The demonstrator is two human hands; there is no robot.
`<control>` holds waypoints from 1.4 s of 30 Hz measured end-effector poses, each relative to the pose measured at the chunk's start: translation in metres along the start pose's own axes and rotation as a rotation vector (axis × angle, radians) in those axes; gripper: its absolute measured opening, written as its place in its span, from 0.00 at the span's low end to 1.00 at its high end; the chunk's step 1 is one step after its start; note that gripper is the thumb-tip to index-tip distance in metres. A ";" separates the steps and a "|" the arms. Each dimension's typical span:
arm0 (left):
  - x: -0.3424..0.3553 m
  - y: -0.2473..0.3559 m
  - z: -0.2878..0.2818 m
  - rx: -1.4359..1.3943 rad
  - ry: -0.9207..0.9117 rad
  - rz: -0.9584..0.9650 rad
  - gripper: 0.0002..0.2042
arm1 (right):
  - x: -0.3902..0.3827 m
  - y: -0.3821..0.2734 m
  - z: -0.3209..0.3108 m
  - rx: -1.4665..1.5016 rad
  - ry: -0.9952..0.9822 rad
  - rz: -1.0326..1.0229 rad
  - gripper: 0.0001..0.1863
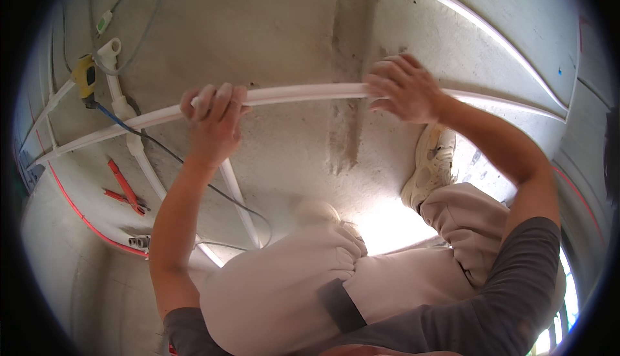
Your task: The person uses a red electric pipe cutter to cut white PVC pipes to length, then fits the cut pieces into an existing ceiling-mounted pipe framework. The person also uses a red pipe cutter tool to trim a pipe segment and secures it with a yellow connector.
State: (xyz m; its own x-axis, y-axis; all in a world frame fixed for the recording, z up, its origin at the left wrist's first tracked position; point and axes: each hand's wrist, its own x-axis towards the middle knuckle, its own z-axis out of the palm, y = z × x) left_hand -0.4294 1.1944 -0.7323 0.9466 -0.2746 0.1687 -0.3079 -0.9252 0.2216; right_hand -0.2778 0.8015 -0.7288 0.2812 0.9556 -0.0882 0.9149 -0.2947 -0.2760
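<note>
A long white pipe (303, 93) runs across the grey floor in front of me. My left hand (213, 117) has its fingers curled over it, left of the middle. My right hand (403, 91) grips the same pipe further right, its fingers slightly blurred. A yellow-and-black tool (84, 75) with a blue lead lies near the left end, beside white pipe fittings (119, 107). Red-handled pliers (126, 188) lie on the floor below that end.
Another white pipe (478, 23) curves along the far right. Further white pipes (236, 198) run under mine toward my legs. Grey cables (145, 23) loop at the upper left, and a red line (81, 217) follows the left edge. My shoes (433, 162) and knees are close below.
</note>
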 end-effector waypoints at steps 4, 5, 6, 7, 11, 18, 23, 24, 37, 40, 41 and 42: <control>0.001 0.001 -0.001 -0.022 0.009 -0.012 0.18 | -0.056 0.043 -0.036 -0.012 -0.309 0.006 0.23; 0.001 0.002 -0.002 -0.018 0.012 -0.008 0.18 | -0.062 0.050 -0.042 -0.004 -0.374 0.026 0.23; 0.002 0.003 -0.003 -0.021 0.013 -0.012 0.18 | -0.066 0.055 -0.046 -0.033 -0.420 0.023 0.22; 0.002 0.003 -0.003 -0.033 0.007 -0.020 0.18 | -0.068 0.058 -0.049 -0.060 -0.464 0.024 0.22; 0.004 0.003 -0.005 -0.006 0.005 0.002 0.17 | -0.063 0.050 -0.048 -0.175 -0.597 0.036 0.20; 0.003 0.000 -0.001 -0.026 0.064 0.042 0.17 | -0.057 0.026 -0.056 -0.125 -0.567 0.115 0.13; 0.003 -0.001 0.000 -0.052 0.089 0.085 0.19 | -0.048 0.030 -0.060 -0.093 -0.654 0.135 0.10; 0.004 -0.002 0.000 -0.053 0.100 0.094 0.18 | -0.047 0.032 -0.061 -0.080 -0.669 0.133 0.10; 0.006 0.000 -0.005 -0.079 0.083 0.105 0.22 | -0.049 0.033 -0.061 -0.039 -0.647 0.169 0.11; 0.006 0.002 -0.008 -0.088 0.060 0.079 0.21 | -0.050 0.033 -0.058 -0.024 -0.639 0.166 0.09; 0.005 0.002 -0.008 -0.114 0.077 0.046 0.20 | -0.051 0.033 -0.057 -0.030 -0.642 0.170 0.09; 0.004 0.002 -0.009 -0.139 0.097 0.014 0.19 | -0.051 0.033 -0.057 -0.034 -0.634 0.168 0.09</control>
State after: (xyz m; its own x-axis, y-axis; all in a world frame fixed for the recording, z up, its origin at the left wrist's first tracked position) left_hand -0.4275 1.1936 -0.7226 0.9307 -0.2540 0.2634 -0.3372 -0.8747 0.3480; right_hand -0.2458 0.7431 -0.6787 0.2056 0.7062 -0.6776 0.8848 -0.4300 -0.1797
